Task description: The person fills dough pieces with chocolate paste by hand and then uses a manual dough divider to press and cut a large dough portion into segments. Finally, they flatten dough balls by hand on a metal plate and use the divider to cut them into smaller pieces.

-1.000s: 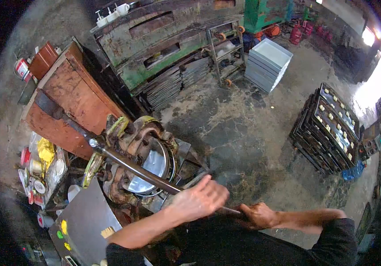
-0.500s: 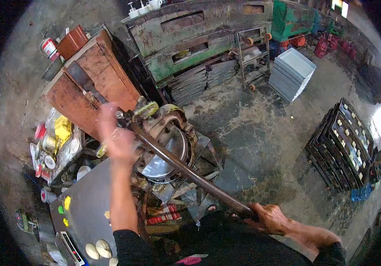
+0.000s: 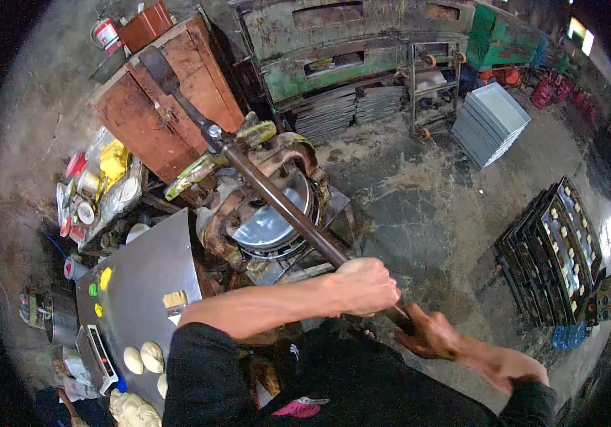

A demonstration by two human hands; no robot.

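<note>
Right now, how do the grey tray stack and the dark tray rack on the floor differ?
The grey stack is pale, tight and shows a bare top tray; the dark rack is black and its trays carry rows of pale dough pieces. The grey stack sits far from the person, near the green machine; the dark rack stands to the right, closer. Both rest on the concrete floor, away from both hands on the lever.
</note>
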